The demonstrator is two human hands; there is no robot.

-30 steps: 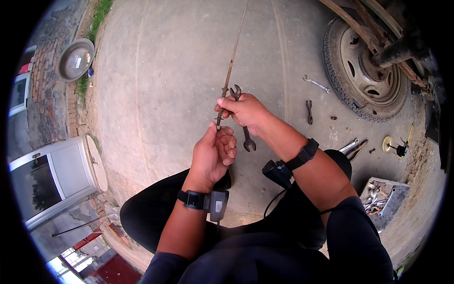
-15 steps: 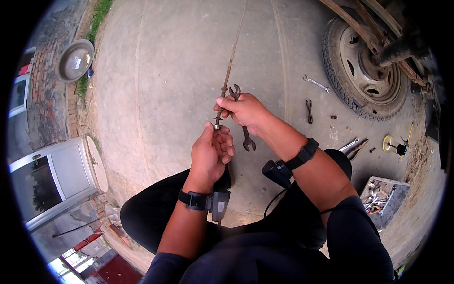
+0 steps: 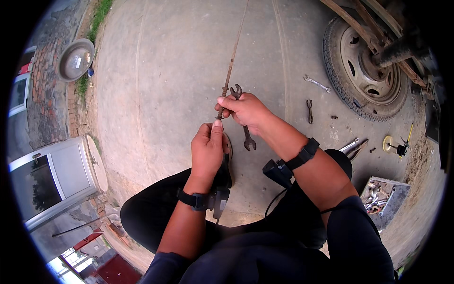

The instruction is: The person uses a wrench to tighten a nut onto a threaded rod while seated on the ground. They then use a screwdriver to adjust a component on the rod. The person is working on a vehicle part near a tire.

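Slender, rusty rod (image 3: 231, 64)
Left hand (image 3: 206, 150) pinches its near end; right hand (image 3: 243, 110) pinches its ridged stretch, fingers curled round a dark double-ended wrench (image 3: 246, 133).

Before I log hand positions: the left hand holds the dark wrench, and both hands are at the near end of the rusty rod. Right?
Not quite: the right hand, not the left hand, holds the dark wrench, as the head view shows. Both hands are at the near end of the rusty rod.
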